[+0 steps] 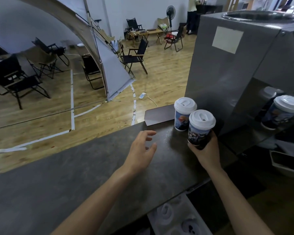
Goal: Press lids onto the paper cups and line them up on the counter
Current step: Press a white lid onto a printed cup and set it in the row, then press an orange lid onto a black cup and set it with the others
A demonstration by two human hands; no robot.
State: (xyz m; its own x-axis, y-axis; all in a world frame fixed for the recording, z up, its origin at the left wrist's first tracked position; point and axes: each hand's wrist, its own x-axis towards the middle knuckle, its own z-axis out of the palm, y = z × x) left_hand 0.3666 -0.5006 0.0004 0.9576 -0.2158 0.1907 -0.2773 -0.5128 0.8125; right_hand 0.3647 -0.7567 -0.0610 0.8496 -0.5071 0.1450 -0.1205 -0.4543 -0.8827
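My right hand (pixel 205 150) grips a printed paper cup with a white lid (pixel 200 128) by its lower part, just above the dark counter (pixel 75 180). A second lidded cup (pixel 183 116) stands on the counter right behind it, almost touching. A third lidded cup (pixel 281 111) shows at the right, beside the steel machine, with its mirror image in the metal. My left hand (pixel 143 148) hovers over the counter to the left of the held cup, fingers spread, holding nothing.
A tall steel machine (pixel 231 68) stands on the counter right behind the cups. A flat dark card (pixel 158 114) leans at the counter's far edge. Below the counter's near edge sits a white bin with lids (pixel 175 216). Folding chairs and a tent fill the floor beyond.
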